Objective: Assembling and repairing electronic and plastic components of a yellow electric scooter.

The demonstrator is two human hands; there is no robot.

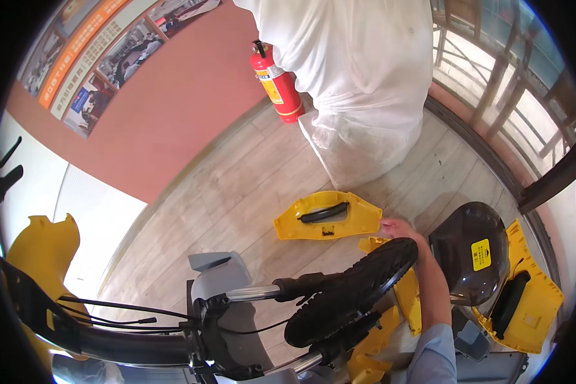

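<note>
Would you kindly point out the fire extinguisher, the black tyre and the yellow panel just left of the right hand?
Fire extinguisher [288, 93]: head view, on its red body.
Black tyre [351, 293]: head view, mid-tread.
Yellow panel [363, 219]: head view, its right end.

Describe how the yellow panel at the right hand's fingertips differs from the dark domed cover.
Colour: the panel is yellow; the cover is glossy dark brown.
Shape: the panel is angular with a central opening; the cover is rounded, with no opening showing.
Both lie near the right hand.
</note>
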